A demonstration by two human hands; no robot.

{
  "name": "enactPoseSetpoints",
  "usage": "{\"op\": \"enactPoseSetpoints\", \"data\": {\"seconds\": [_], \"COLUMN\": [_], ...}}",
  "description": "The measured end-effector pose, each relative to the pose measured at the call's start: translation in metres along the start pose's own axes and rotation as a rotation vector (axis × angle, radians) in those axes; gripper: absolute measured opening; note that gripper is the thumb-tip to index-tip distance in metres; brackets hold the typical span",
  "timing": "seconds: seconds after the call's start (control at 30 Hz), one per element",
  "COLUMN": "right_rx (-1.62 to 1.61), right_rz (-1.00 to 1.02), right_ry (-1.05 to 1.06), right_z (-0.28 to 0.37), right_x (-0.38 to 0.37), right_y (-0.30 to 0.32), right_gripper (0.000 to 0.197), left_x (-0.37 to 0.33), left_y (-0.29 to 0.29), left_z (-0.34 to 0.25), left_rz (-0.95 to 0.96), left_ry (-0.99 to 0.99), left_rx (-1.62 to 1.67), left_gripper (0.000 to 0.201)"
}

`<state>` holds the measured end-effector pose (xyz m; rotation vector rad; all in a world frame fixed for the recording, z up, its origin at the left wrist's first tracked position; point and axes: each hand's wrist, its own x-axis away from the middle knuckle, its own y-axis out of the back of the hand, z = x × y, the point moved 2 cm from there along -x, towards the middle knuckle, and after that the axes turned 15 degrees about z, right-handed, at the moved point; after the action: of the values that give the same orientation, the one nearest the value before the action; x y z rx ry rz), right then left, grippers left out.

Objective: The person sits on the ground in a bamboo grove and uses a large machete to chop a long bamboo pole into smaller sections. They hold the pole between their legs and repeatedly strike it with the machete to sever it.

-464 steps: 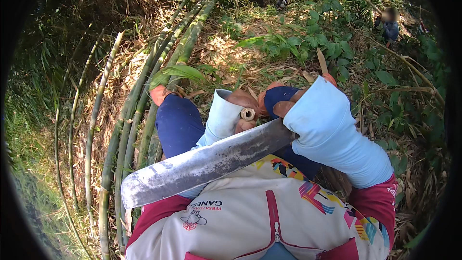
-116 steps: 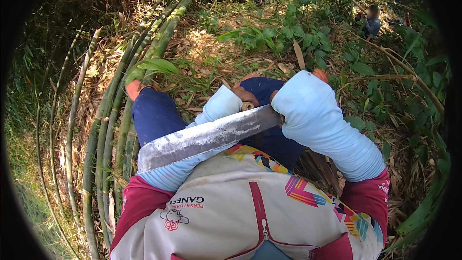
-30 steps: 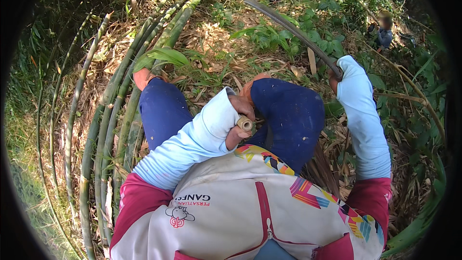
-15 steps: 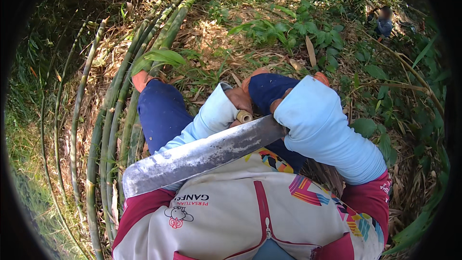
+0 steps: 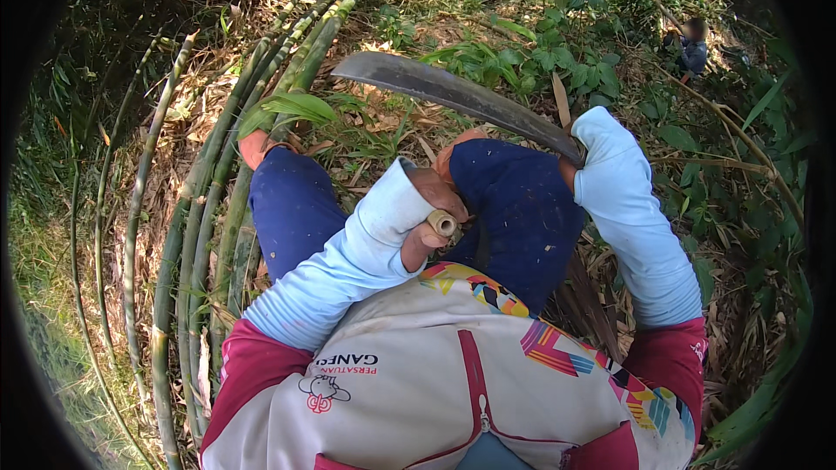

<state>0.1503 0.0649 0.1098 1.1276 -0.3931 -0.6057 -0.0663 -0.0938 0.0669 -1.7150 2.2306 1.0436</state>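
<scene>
My left hand [image 5: 425,249], in front of my belly, is wrapped round a bamboo piece [image 5: 442,224]. Its hollow, pale cut end points up toward me, while the rest is hidden by the hand. Farther out on the right, my right hand [image 5: 569,172] grips a machete. The handle is covered by the hand and light blue sleeve. A long, dark, slightly curved machete blade [image 5: 461,97] stretches leftward from that hand, above my knee and the ground plants, apart from the bamboo piece.
Long green bamboo stalks [image 5: 202,209] run along my left side. My blue trouser legs [image 5: 522,209] are bent between the arms. Leafy plants [image 5: 557,57] grow ahead, over dry leaves. A thin branch [image 5: 740,135] slants at the right. Another person [image 5: 693,50] is at the far right.
The machete has swung up and away from my chest, its blade now far out over the ground. My right hand moved outward to the right; my left stays on the bamboo piece.
</scene>
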Motion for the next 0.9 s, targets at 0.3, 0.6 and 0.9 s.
{"op": "enactPoseSetpoints", "data": {"seconds": [0.3,0.6,0.9], "right_rx": [0.249,0.362,0.351], "right_rz": [0.096,0.116,0.268], "right_ry": [0.359,0.48,0.416], "right_z": [0.081,0.089,0.098], "right_x": [0.011,-0.001,-0.003], "right_y": [0.021,0.015,0.017], "right_gripper": [0.026,0.01,0.012], "left_x": [-0.002,0.001,0.0], "left_y": [0.006,-0.014,0.002], "left_z": [0.037,0.05,0.051], "left_rz": [0.085,-0.171,0.186], "left_ry": [0.062,-0.066,-0.055], "left_rx": [0.526,0.494,0.061], "left_gripper": [0.021,0.006,0.013]}}
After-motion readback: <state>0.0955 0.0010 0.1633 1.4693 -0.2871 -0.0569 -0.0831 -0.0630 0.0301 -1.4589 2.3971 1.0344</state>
